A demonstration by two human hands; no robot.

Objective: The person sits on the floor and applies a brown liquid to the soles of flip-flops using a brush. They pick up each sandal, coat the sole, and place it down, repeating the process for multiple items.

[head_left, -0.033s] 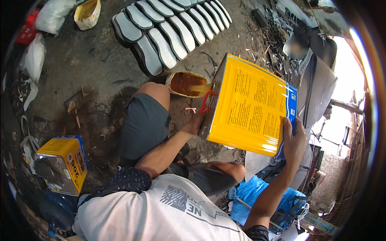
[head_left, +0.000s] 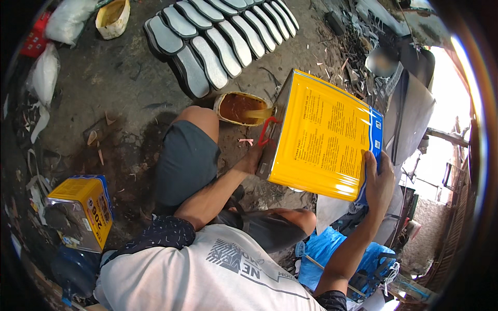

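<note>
A big rectangular yellow tin [head_left: 324,137] with a blue end is tipped on its side, its top end facing left. Thick amber liquid [head_left: 258,113] runs from it into a cut-open pale plastic container [head_left: 224,117], where a pool of darker orange-brown liquid lies. My left hand [head_left: 252,159] holds the tin at its top end, below the red handle [head_left: 266,130]; its fingers are mostly hidden. My right hand [head_left: 381,179] grips the tin's blue bottom end, thumb on the yellow side.
Rows of grey-topped shoe soles [head_left: 218,62] lie beyond the container. Another yellow tin [head_left: 85,210] stands at my left. A second cut container [head_left: 112,20] and white bags [head_left: 70,23] are at the far left. Scraps litter the far right; blue plastic sheeting [head_left: 321,254] is near my right arm.
</note>
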